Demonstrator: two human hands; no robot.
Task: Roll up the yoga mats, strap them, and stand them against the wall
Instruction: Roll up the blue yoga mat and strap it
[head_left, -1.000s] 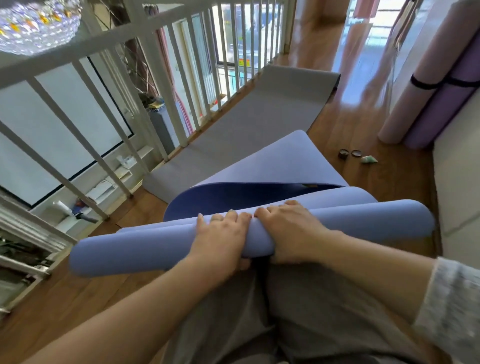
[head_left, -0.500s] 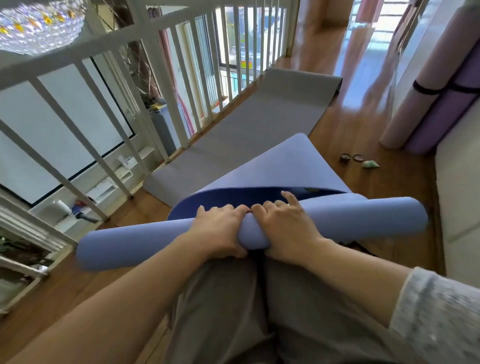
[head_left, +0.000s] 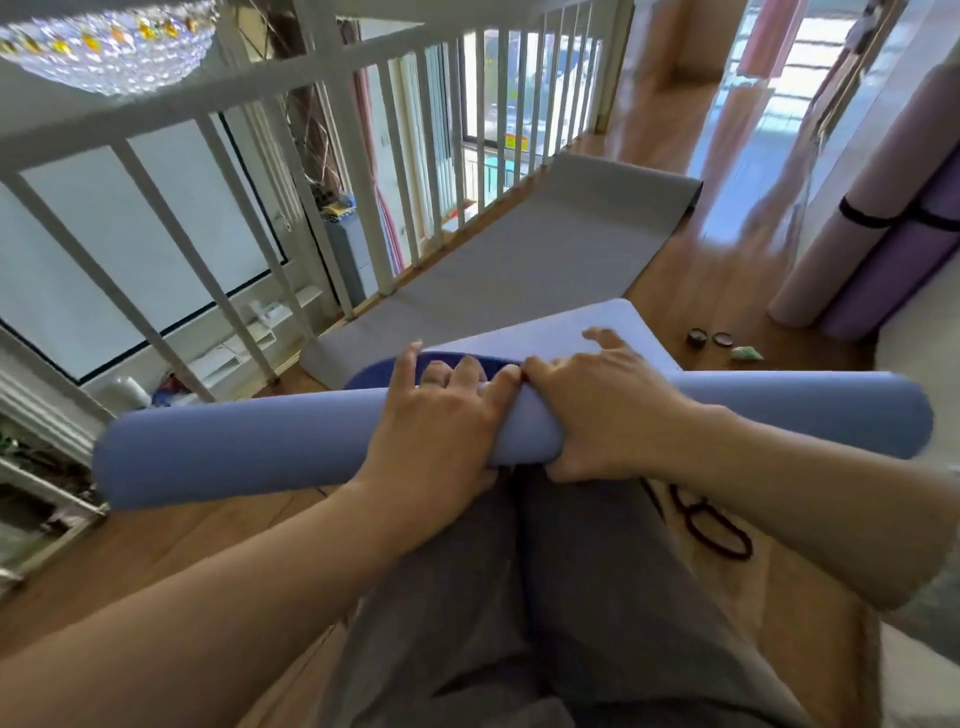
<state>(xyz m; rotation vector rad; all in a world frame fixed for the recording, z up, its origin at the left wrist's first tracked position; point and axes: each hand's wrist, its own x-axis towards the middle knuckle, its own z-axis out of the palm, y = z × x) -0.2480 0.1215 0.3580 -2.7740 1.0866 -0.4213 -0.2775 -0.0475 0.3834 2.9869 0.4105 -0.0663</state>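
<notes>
Wood floor (head_left: 156, 545) runs the length of a gallery landing, glossy where daylight strikes it further off. Nearest the camera are the person's legs in grey trousers (head_left: 519, 597), knees together. Just right of the right knee a dark band (head_left: 724, 540) lies in loops on the boards. Across the front of the knees sits the blue mat (head_left: 249, 447), most of it wound into a thick roll lying crosswise, its ends reaching well past both legs. Both hands are on the middle of the roll, side by side and touching. The left hand (head_left: 441, 421) is clamped on it, fingers spread over the top and thumb tucked under the near side. The right hand (head_left: 602, 410) clasps it the same way, thumb below, fingers reaching over the top towards the loose part. That short tail (head_left: 550, 332) stretches away from the roll, pale on top, with a darker blue face showing where it curves in under the fingers. Beyond it the grey mat (head_left: 519, 260) lies flat and unrolled along the foot of a white railing (head_left: 363, 156). To the right of the tail, two small round things (head_left: 709, 339) and a green scrap (head_left: 746, 354) sit close together on the floor. Further right a pink roll (head_left: 841, 208) and a purple roll (head_left: 898, 260) lean side by side against the wall (head_left: 930, 343), with a black strap (head_left: 872, 218) around them. A crystal chandelier (head_left: 109, 47) hangs past the railing at upper left.
</notes>
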